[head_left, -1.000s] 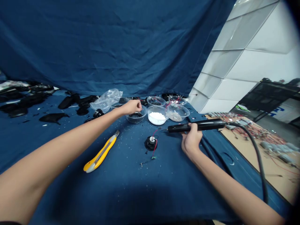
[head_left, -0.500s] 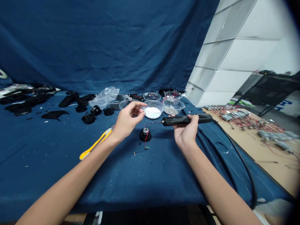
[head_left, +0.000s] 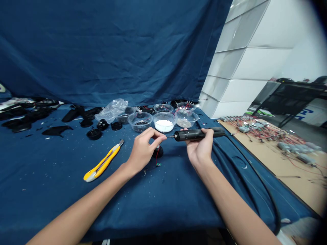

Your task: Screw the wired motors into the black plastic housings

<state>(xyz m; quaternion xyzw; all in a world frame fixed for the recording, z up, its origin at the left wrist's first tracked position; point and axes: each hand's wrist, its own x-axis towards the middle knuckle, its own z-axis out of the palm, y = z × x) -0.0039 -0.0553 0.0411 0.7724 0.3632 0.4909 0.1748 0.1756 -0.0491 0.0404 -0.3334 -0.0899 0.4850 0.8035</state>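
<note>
My right hand [head_left: 200, 146] is wrapped round a black electric screwdriver [head_left: 190, 134], held level with its bit pointing left. At the tip of the bit, the thumb and fingers of my left hand [head_left: 145, 146] are pinched together; anything between them is too small to make out. Below and behind the left fingertips, a round black part [head_left: 158, 152] with a red wire stands on the blue cloth, partly hidden. The wire runs down to a small green circuit board [head_left: 158, 165].
A yellow cutter knife [head_left: 103, 164] lies left of my left hand. Clear bowls, one with white pieces [head_left: 164, 125], stand behind the hands. Black parts [head_left: 94, 133] lie at the back left. A cardboard surface [head_left: 288, 170] at right bears wired components. The screwdriver's cable trails right.
My left hand has moved down and right to the screwdriver's tip, and its fingers have closed into a pinch. The view has shifted slightly, showing more of the yellow knife.
</note>
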